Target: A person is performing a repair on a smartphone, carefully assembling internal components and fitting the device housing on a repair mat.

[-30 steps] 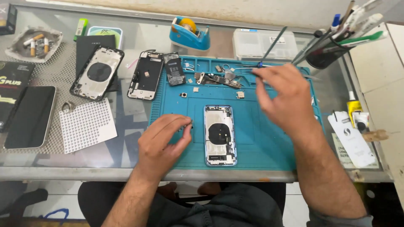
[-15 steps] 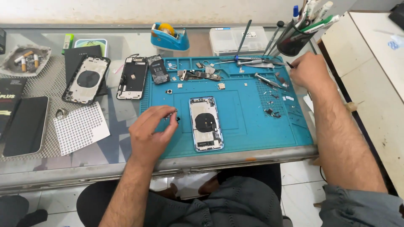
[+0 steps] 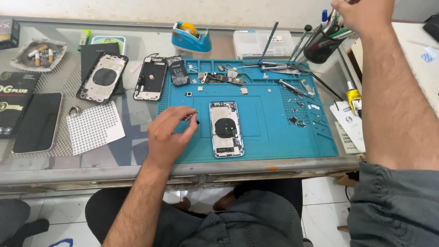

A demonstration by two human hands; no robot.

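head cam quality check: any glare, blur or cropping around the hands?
Head view: even daylight, soft shadows; pale sheen on the glass table; left hand and opened phone on the blue mat are sharp; right hand at the tool cup is cropped by the top edge; mild wide-angle bowing.

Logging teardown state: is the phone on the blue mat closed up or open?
Open. The phone lies flat on the blue mat with its internals and round coil exposed, no cover.

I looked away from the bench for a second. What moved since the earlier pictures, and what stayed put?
The right hand left the blue mat and rose to the far-right tool cup. The left hand stayed beside the opened phone, pinching a small part. Phone, mat and loose parts lie as before.
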